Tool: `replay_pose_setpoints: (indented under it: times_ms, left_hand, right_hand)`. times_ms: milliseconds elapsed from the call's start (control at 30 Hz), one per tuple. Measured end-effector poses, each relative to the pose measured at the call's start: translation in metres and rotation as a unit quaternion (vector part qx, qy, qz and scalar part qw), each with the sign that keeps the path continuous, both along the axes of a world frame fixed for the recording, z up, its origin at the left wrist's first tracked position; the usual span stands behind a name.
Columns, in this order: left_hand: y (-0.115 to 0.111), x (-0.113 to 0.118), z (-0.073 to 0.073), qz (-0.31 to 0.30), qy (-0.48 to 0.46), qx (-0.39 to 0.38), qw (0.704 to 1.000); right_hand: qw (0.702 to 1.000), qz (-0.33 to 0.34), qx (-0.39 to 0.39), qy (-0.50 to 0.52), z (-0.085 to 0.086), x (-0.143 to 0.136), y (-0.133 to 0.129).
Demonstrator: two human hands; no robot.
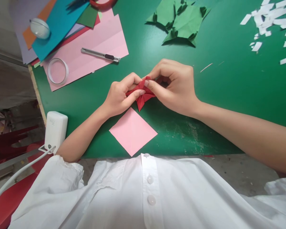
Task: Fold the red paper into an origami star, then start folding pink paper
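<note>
Between my two hands is a folded piece of red paper [141, 101] with pointed flaps, held just above the green table. My left hand [121, 94] pinches its left part between thumb and fingers. My right hand [173, 85] grips its upper flap, with the thumb pressed on the front and the fingers behind. Parts of the red paper are hidden by my fingers. Just below it a pink paper square [132, 132] lies on the table, turned cornerwise, near the edge close to my body.
Coloured sheets [116, 35] lie at the upper left with a tape roll [66, 71], a box cutter [100, 54], a computer mouse [40, 28] and red-handled scissors [102, 4]. Green folded papers [189, 19] sit at the back, white scraps [274, 17] far right. A white power bank [56, 128] with cable stands left.
</note>
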State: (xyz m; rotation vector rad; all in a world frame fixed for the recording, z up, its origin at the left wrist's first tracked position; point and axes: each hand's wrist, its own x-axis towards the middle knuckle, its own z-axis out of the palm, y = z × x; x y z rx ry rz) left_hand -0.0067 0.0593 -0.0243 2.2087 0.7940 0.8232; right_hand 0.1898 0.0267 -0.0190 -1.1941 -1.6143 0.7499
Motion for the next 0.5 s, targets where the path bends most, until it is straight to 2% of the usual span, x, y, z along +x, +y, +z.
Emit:
replay_pose_setpoints:
  times_ms: [233,500]
  left_hand:
    - [0.0002,0.0017,0.0054,0.007,-0.006,-0.008,1.000]
    - [-0.0008,0.0011,0.0042,0.034,-0.014,-0.025,0.999]
  right_hand:
    - [1.000,-0.003,0.007,-0.001,-0.0006,0.0001,0.0010]
    - [1.000,0.019,-0.005,0.003,-0.0003,0.0014,0.0010]
